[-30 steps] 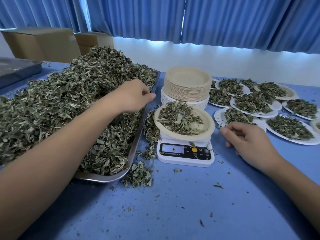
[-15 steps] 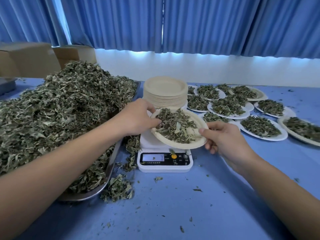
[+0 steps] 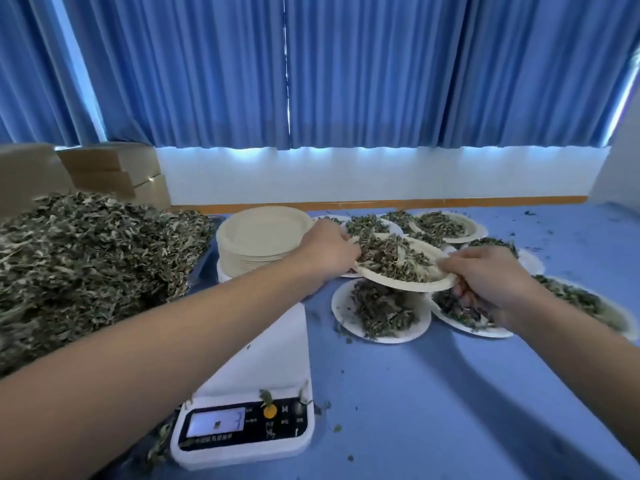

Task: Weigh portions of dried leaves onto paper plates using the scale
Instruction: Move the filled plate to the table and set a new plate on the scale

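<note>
A paper plate (image 3: 408, 284) heaped with dried leaves hangs in the air above other filled plates (image 3: 381, 336), beyond the scale. My left hand (image 3: 325, 251) grips its left rim and my right hand (image 3: 485, 271) pinches its right rim. The white scale (image 3: 249, 393) stands near me with its platform bare and its display lit. A big heap of dried leaves (image 3: 86, 265) fills the tray at left. A stack of unused paper plates (image 3: 263, 240) stands behind the scale.
Several filled plates (image 3: 446, 225) crowd the blue table (image 3: 450, 410) at the back right. Cardboard boxes (image 3: 114, 171) stand at the far left under blue curtains. Loose leaf bits lie around the scale.
Both hands took the filled plate off the scale and carried it away from me, over the other filled plates. The scale platform is bare now.
</note>
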Demonstrator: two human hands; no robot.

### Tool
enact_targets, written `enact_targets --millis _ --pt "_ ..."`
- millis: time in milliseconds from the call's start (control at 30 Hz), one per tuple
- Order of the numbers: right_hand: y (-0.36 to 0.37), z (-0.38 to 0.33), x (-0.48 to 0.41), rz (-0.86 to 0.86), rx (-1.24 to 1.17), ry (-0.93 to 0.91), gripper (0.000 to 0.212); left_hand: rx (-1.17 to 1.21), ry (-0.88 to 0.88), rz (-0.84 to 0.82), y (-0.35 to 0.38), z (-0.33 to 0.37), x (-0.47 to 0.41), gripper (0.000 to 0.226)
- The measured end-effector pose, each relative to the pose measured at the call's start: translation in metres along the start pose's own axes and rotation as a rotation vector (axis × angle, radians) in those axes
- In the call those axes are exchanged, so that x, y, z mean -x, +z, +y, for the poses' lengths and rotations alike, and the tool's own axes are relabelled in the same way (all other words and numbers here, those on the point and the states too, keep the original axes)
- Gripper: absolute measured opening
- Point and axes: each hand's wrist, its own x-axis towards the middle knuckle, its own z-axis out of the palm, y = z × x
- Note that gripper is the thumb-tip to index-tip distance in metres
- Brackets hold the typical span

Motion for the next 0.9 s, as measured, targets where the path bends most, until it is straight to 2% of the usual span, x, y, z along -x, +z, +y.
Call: enact_targets --millis 100,200,367,533,667,800,900 --pt "-0.016 -0.008 -0.046 0.027 0.043 -0.018 0.009 0.036 -0.028 0.006 0.016 0.019 -0.042 0.003" --pt "-0.021 -0.013 -0.093 0.045 0.100 -0.019 0.011 0.031 -0.066 0.048 0.028 0.033 -0.088 0.006" --pt "-0.015 -0.021 -0.159 0.092 0.185 -0.021 0.014 -0.148 -0.066 0.052 0.043 0.043 -0.161 0.016" --pt "-0.011 -0.024 -0.212 0.158 0.368 -0.038 0.023 -0.258 -0.011 0.102 0.059 0.050 -0.215 0.004" --pt "-0.005 -0.020 -0.244 0.246 0.628 -0.089 0.029 -0.366 -0.009 0.101 0.075 0.044 -0.242 0.025" --pt "0.004 -0.015 -0.265 0.274 0.715 -0.077 0.034 -0.519 0.020 0.051 0.085 0.035 -0.257 0.030" --pt "0.014 -0.009 -0.270 0.284 0.775 -0.091 0.026 -0.552 0.032 0.050 0.088 0.026 -0.267 0.033"
